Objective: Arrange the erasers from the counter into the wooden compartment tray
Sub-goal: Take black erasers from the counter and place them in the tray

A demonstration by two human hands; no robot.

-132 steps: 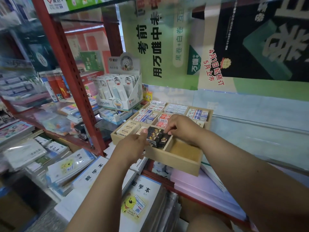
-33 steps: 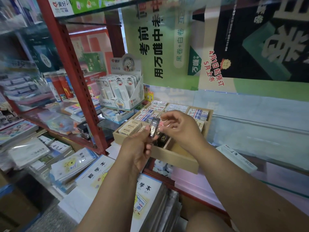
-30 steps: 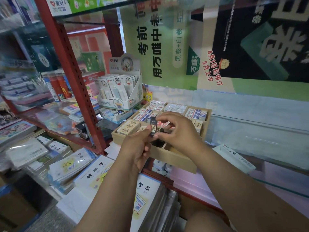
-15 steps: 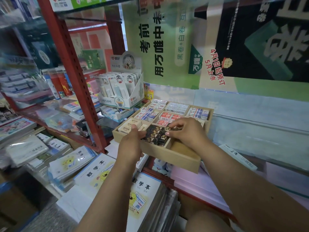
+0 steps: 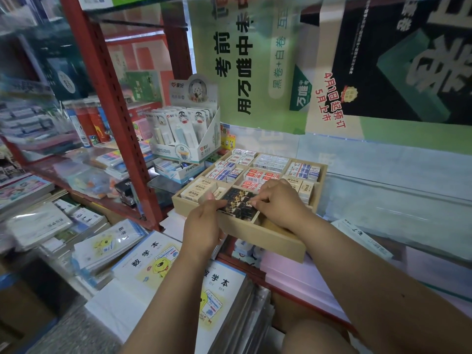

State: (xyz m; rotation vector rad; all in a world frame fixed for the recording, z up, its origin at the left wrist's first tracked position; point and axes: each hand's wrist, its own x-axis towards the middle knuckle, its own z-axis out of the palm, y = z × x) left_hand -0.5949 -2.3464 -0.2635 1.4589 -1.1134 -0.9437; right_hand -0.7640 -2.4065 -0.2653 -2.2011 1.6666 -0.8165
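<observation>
Head view looks down on a wooden tray (image 5: 268, 241) divided into compartments, resting on a shelf among stacks of stationery. Both hands work at the middle compartment of the near row, which is packed with black erasers (image 5: 236, 201) printed in gold. The left hand (image 5: 204, 223) rests against the tray's near wall, its thumb pressed at the left edge of the black erasers; the other fingers curl below the rim, and whether they grip anything cannot be told. The right hand (image 5: 275, 200) reaches in from the right with bent fingers (image 5: 258, 200), the tips pinching or pressing on the right edge of the same black erasers. The near right compartment shows bare wood. The near left one holds cream erasers (image 5: 198, 190). Behind them sit blue-and-white erasers (image 5: 224, 172), red-and-white erasers (image 5: 260, 176) and more rows at the back. A white display box (image 5: 186, 139) of carded items stands left of the tray, beside a red shelf post (image 5: 115, 98). Exercise books (image 5: 153, 261) lie below.
</observation>
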